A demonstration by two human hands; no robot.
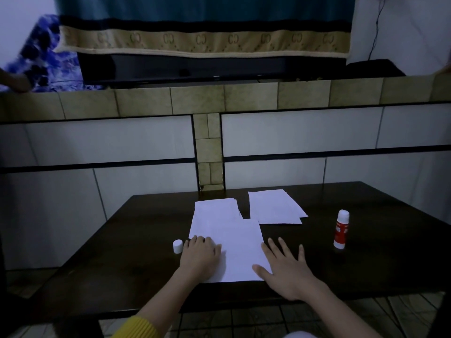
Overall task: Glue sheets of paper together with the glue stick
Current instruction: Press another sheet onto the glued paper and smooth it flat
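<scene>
Pressing down on the near sheet of paper [234,247], the left hand [201,258] is lying flat on its left part, fingers curled a little at the paper's edge, grasping nothing. The right hand [284,267] is resting open with fingers spread, thumb and inner fingers overlapping the sheet's right edge and the rest on the dark tabletop [122,259]; its grip is released too.

The near sheet is lying with its long axis running away from the person, its far end overlapping a second sheet [214,209] beyond it. A further small stack of paper [275,206] is sitting apart, up and to the right.

The glue stick [341,229] is standing upright and uncapped on the tabletop, off to the right of the right hand and a little farther away, well apart from the left hand. Its white cap [177,246] is standing just beside the left hand's fingers.

Judging from this layout, the right hand is the nearer one for reaching to the glue stick, moving rightward and forward, while the left is holding the sheets down.
</scene>
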